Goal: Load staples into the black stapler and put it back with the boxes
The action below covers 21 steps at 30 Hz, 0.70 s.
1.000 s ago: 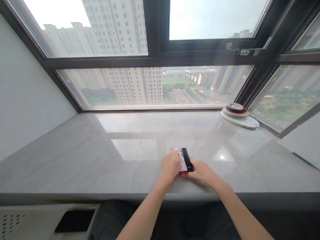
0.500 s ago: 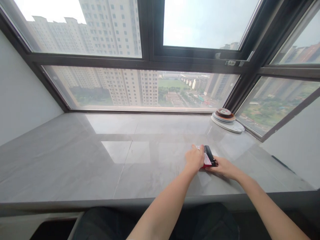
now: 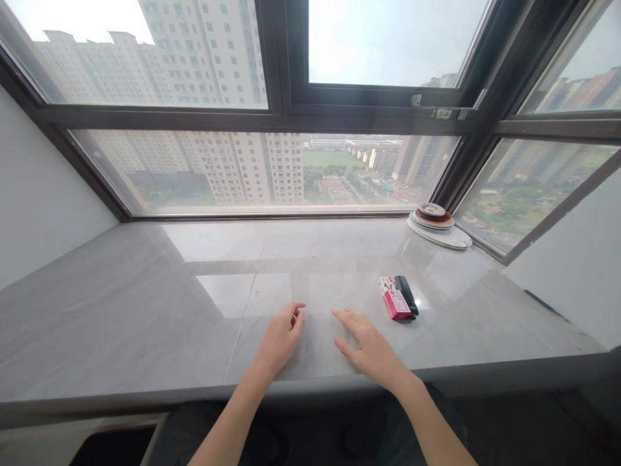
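Left hand [image 3: 283, 338] with fingers [image 3: 294, 307] loosely curled, right hand [image 3: 367, 344] apart with straighter fingers

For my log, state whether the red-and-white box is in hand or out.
Out: the box lies on the counter, the left hand and right hand both away from it.

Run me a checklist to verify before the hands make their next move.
1. Left hand free: ok, nothing visible in it.
2. Right hand free: ok, nothing visible in it.
3. Red-and-white rectangular box resting on the glossy grey countertop: ok.
4. Black elongated object beside the box: ok.
5. Stack of white and brown plates apart from both hands: ok, at the far right corner.
6. Box contents: cannot tell, hidden.
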Tool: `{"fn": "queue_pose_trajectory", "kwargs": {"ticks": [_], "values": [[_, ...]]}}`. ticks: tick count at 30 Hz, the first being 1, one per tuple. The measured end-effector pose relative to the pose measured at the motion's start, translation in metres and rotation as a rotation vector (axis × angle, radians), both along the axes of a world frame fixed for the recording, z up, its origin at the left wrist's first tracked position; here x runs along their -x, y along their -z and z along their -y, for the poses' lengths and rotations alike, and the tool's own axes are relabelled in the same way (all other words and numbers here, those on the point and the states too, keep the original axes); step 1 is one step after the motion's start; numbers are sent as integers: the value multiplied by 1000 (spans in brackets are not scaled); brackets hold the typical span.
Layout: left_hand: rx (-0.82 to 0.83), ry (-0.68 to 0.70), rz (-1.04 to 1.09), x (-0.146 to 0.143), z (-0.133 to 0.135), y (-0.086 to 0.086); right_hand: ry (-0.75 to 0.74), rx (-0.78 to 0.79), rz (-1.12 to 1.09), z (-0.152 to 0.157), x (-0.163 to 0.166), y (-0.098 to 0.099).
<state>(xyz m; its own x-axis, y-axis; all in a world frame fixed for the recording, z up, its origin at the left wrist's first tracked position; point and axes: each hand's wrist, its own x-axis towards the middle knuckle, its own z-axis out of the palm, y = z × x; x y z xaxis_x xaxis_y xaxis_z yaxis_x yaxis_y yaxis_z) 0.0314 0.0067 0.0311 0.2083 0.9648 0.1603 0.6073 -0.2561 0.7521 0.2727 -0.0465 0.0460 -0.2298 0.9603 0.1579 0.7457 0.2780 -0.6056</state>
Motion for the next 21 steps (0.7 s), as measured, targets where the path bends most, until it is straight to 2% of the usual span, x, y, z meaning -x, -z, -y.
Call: {"fn": "queue_pose_trajectory", "kwargs": {"ticks": [3,7,11,21], "values": [[-188,-87,-309,34,14,4,68,-41,252,-15,40,19],[-305,8,-574,48,25,14,190,-72,458,-21,59,38],[-263,43,-627,47,23,19,221,-80,517,-19,60,44],[-222,34,-611,50,21,20,221,-56,530,-20,60,41]]}}
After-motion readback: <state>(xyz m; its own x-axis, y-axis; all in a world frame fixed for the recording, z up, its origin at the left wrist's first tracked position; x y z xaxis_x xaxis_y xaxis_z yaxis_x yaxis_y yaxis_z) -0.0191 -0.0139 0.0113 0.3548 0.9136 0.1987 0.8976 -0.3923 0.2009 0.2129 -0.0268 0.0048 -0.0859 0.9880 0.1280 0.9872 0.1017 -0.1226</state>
